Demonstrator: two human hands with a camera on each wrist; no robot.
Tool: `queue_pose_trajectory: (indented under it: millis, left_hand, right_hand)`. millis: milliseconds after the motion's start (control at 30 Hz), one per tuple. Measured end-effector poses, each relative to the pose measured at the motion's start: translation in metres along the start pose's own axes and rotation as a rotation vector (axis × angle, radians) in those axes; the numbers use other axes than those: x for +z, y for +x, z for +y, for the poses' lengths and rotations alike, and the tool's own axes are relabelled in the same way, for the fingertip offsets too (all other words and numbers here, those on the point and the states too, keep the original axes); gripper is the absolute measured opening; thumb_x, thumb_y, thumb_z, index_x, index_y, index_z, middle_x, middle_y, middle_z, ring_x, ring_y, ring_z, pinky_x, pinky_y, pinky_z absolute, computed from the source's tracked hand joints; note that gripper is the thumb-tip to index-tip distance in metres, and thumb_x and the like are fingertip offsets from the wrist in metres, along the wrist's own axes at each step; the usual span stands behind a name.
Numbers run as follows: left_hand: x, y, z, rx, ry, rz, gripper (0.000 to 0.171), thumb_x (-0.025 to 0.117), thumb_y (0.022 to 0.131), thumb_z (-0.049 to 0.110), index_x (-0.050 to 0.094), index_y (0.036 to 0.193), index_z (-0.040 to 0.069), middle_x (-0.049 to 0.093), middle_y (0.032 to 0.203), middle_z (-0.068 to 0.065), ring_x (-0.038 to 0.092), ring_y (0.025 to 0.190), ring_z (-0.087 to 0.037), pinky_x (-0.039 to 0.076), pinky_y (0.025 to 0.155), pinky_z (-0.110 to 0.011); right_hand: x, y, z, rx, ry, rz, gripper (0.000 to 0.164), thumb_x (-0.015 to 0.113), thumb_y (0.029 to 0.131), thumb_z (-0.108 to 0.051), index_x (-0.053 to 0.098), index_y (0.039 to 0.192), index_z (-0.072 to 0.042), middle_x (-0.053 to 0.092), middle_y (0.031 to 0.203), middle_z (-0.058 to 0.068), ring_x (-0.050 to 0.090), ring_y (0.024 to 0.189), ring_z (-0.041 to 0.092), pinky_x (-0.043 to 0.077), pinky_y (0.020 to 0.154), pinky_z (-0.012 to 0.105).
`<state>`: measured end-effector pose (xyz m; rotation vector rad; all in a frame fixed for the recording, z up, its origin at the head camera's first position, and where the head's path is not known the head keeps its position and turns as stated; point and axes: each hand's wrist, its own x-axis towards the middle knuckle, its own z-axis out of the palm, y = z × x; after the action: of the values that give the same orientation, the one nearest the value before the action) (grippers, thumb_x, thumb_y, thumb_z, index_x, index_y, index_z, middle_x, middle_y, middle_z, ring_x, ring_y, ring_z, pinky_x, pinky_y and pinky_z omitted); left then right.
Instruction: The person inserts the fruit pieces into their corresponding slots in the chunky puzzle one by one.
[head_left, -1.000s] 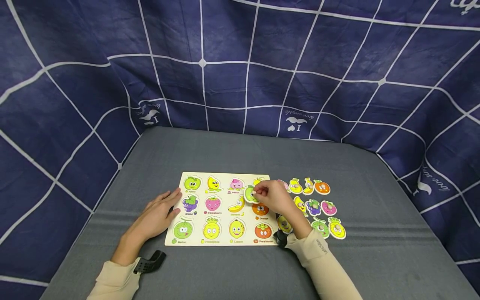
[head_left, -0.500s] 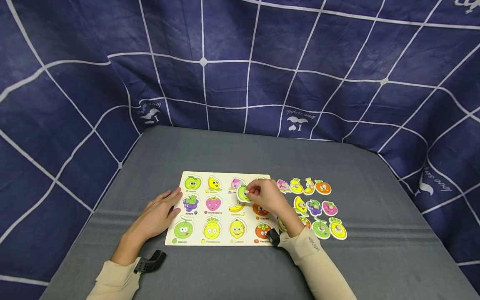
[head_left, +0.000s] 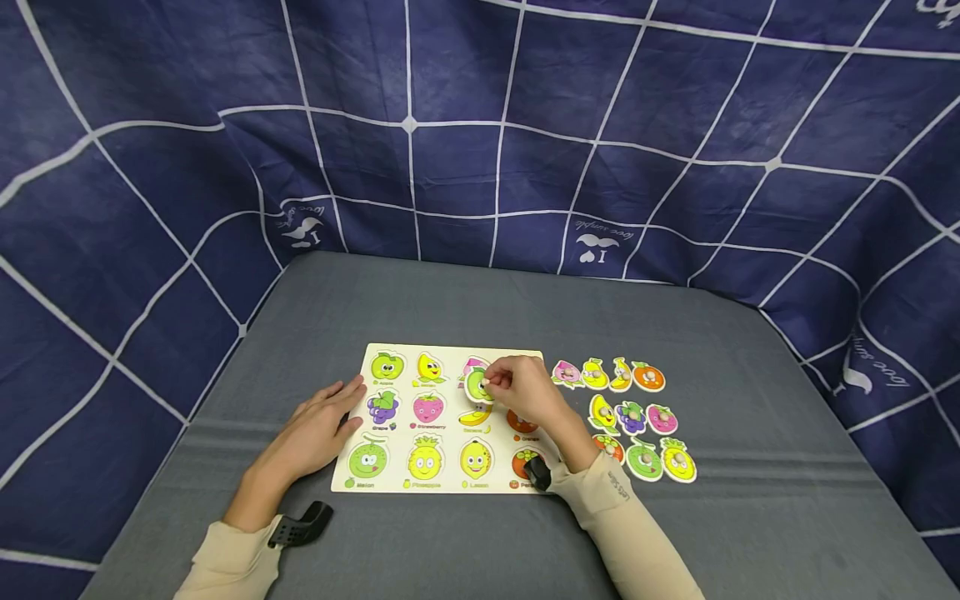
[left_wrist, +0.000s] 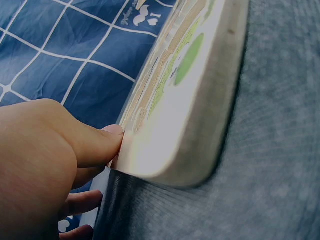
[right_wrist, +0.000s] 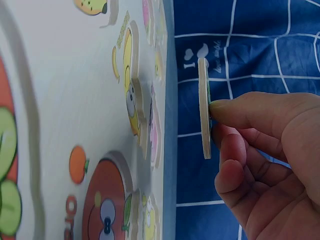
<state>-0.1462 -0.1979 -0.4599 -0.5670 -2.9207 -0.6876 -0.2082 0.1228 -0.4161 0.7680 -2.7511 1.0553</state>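
Blue gridded cloth (head_left: 450, 167) rose behind the grey table (head_left: 420, 300). My right hand (head_left: 525, 387) pinched a green fruit piece (head_left: 476, 386) over the board (head_left: 450, 454) (apart from it, as only the right wrist view showed); my left hand (head_left: 318, 429), fingers extended, touched the board's left edge. Printed fruit (head_left: 427, 408) showed in its recesses (head_left: 367, 460); loose pieces (head_left: 632, 418) lay to its right.

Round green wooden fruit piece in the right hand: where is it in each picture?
Head: the round green wooden fruit piece, below picture centre, pinched by the right hand.
Left wrist: not in it.
Right wrist: the piece is edge-on, slightly right of centre.
Shared landmark: the cream rectangular wooden board, in all three.
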Motion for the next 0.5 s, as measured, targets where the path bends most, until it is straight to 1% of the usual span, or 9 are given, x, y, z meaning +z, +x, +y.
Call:
queue_pose_trajectory:
  millis: [67,233,367,500]
  left_hand:
    - [0.0,0.0,0.0,0.011,0.005,0.006,0.049,0.061,0.087,0.011,0.046,0.132,-0.003,0.038,0.141,-0.016,0.034,0.124,-0.044,0.026,0.092,-0.061]
    - [-0.001,0.001,0.001,-0.004,0.006,-0.008,0.049,0.06,0.088,0.012,0.045,0.133,-0.002,0.037,0.142,-0.016,0.033,0.125,-0.044,0.025,0.093,-0.061]
    - [-0.002,0.001,0.002,-0.005,0.01,-0.005,0.05,0.06,0.088,0.012,0.045,0.133,-0.002,0.037,0.142,-0.015,0.034,0.125,-0.043,0.026,0.093,-0.061]
    - [-0.002,0.001,0.002,-0.003,0.009,-0.006,0.05,0.06,0.088,0.011,0.045,0.133,-0.002,0.037,0.141,-0.015,0.034,0.125,-0.043,0.026,0.093,-0.061]
  right_hand:
    - [0.001,0.001,-0.002,0.0,0.003,-0.002,0.004,0.07,0.077,-0.007,0.068,0.073,-0.008,0.056,0.063,-0.008,0.05,0.056,0.005,0.043,0.051,0.02]
    - [0.003,0.004,-0.006,0.002,-0.009,-0.007,0.004,0.069,0.077,-0.01,0.068,0.074,-0.008,0.056,0.063,-0.009,0.05,0.056,0.004,0.044,0.052,0.019]
    - [0.005,0.006,-0.009,0.005,-0.014,0.001,0.004,0.07,0.076,-0.008,0.068,0.073,-0.009,0.056,0.062,-0.009,0.05,0.055,0.004,0.043,0.051,0.019]
    - [0.006,0.007,-0.011,0.003,0.004,-0.005,0.004,0.07,0.076,-0.007,0.068,0.073,-0.007,0.057,0.062,-0.008,0.05,0.055,0.004,0.043,0.051,0.019]
